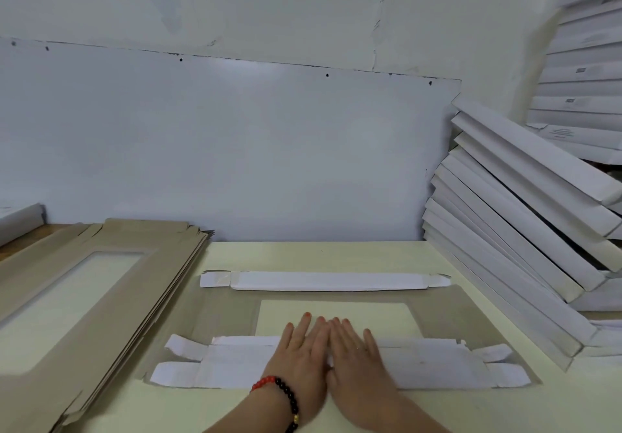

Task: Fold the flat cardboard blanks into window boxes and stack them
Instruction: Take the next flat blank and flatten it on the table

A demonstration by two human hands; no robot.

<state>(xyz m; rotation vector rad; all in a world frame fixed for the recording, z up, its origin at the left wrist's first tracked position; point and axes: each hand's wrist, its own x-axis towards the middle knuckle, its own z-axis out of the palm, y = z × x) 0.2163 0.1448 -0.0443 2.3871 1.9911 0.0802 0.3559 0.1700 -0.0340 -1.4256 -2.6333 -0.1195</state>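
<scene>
a pale table [303,257] runs up to a white wall panel [235,149]. on the right, a leaning stack of folded white boxes [511,230] rests against the wall, with more boxes piled behind it. on the left lies a pile of flat brown blanks [101,284], each with a window cut-out, their edges fanned slightly.

in the middle sits the blank in hand [222,314], brown side up, its window [336,318] showing the table through it. the far flap [330,281] is already turned over, white side up, and the near flap [235,365] is folded in too.

the left hand [299,355] and right hand [356,358] lie side by side on the near flap, fingers straight and flat, pressing down and gripping nothing. a bead bracelet [286,395] circles the left wrist.

the likely trouble: the pressure sits only at the centre, so the flap's ends and the small tabs [181,348], which already lift a little, may spring back and leave a soft crease. uneven pushing could also skew the fold off its score line. the tilted stack on the right looks as if a careless nudge could make it slide.
</scene>
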